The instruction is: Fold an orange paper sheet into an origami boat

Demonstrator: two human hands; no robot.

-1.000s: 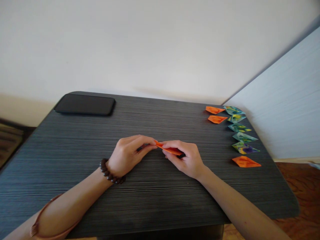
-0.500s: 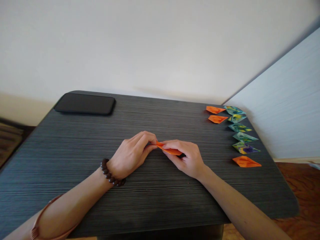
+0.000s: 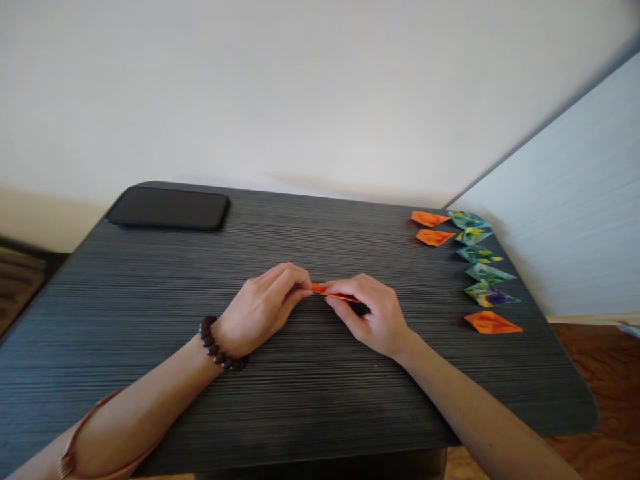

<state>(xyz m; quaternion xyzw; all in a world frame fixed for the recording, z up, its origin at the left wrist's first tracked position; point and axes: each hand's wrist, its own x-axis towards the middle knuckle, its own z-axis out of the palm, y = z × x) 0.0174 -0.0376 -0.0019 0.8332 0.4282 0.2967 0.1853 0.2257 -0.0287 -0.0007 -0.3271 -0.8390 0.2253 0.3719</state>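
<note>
A small piece of folded orange paper (image 3: pixel 320 289) spans the gap between my hands over the middle of the table. My left hand (image 3: pixel 273 303), with a dark bead bracelet at the wrist, pinches its left end. The thumb and fingers of my right hand (image 3: pixel 373 310) are closed on its right part. Seen nearly edge-on, the paper looks thin, and much of it is hidden by the fingers.
On the dark table (image 3: pixel 310 400), several patterned green paper boats (image 3: pixel 490 273) line the right side. Orange paper boats (image 3: pixel 493 323) lie near them. A black phone (image 3: pixel 170 208) rests at the back left. A wall (image 3: pixel 320 100) rises behind the table.
The orange paper has been tilted or pressed flatter between my right fingers, so less of its face shows. Both hands have stayed nearly in place.
</note>
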